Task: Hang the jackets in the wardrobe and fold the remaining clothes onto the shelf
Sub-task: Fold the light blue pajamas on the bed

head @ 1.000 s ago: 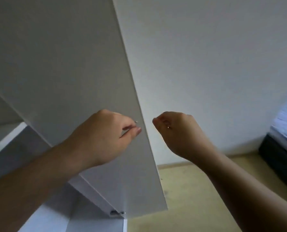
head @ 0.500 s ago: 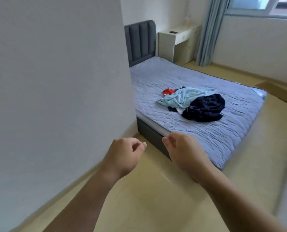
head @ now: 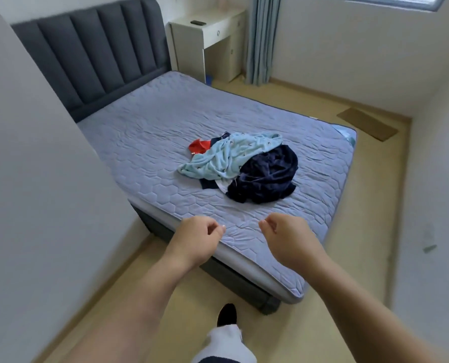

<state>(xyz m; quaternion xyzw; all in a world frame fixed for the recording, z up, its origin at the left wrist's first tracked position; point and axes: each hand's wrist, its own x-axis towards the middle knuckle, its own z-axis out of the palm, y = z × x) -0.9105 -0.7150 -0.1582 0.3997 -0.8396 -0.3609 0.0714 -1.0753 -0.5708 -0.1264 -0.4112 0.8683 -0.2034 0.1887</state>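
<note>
Clothes pile [head: 240,166] sits near the middle of the bed's quilted grey-lilac mattress [head: 152,119], somewhat toward the near edge. Top layer: a light blue garment [head: 226,155], crumpled, draped leftward. Against its right side, touching and partly under it, a dark navy garment [head: 268,176] bunched in a heap. A red piece [head: 199,146] pokes out at the far left of the pile; a bit of white shows under the blue, too small to identify. My left hand [head: 196,239] and right hand [head: 289,239] are held out in front of me above the mattress's near edge, apart from each other and well short of the pile. Fingers on both loosely curled inward, thumbs close to forefingers, nothing in either grip. Dark padded headboard [head: 95,56] at the bed's far left end. Beyond it a white desk [head: 205,38] and a grey-blue curtain [head: 260,40]. Flat cardboard piece [head: 367,123] on the floor by the far wall. My dark-shod foot [head: 226,314] on the floor below.
</note>
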